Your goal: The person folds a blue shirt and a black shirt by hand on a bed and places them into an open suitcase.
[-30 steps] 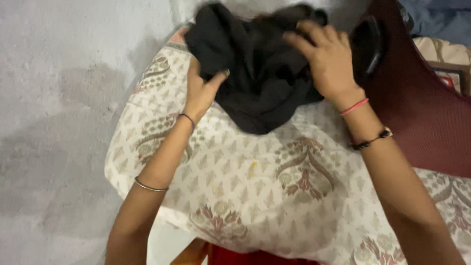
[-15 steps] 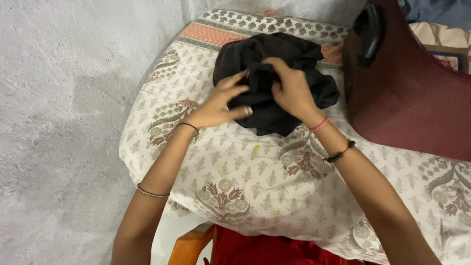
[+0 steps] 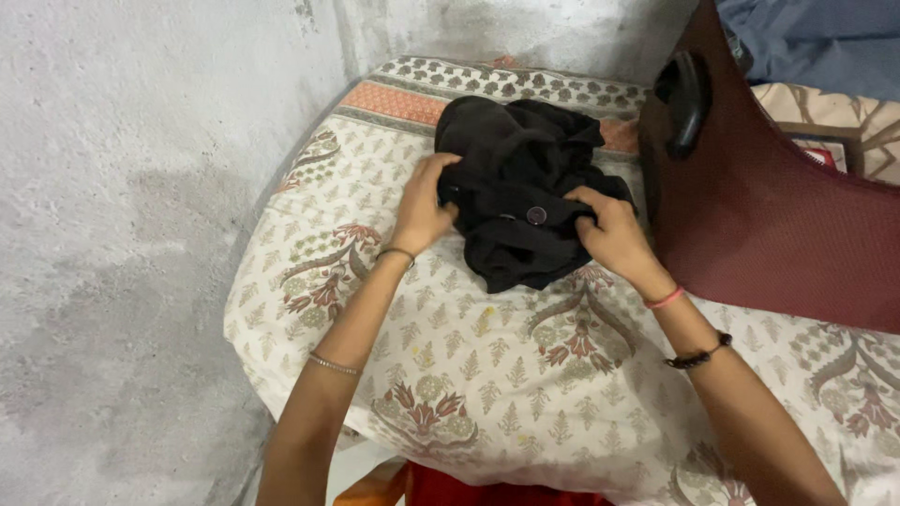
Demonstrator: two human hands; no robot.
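I see my left hand [image 3: 424, 214] gripping the black garment [image 3: 518, 192] at its nine o'clock edge, fingers curled shut over a fold of the cloth. My right hand [image 3: 610, 234] has the same garment at about its four o'clock side, thumb and fingers pinched closed on the fabric just beside a dark round button [image 3: 536, 215] that faces up between my two hands. The garment lies bunched and crumpled on the bed, on a cream bedsheet [image 3: 506, 365] printed with red and grey floral motifs; it sits toward twelve o'clock in the view, close to the sheet's orange patterned border [image 3: 394, 100]. A point of the black cloth hangs down toward six o'clock, between my wrists.

At two to three o'clock from the garment a maroon suitcase [image 3: 778, 215] stands on the bed, its black handle [image 3: 684, 98] turned toward the garment; the case is just beside my right hand, though I cannot tell if they touch. Blue cloth [image 3: 825, 42] shows behind the case at one o'clock. A rough grey wall [image 3: 141, 187] fills the nine o'clock side. Each of my wrists wears bangles or bands, pink and black on the right, thin metal on the left.
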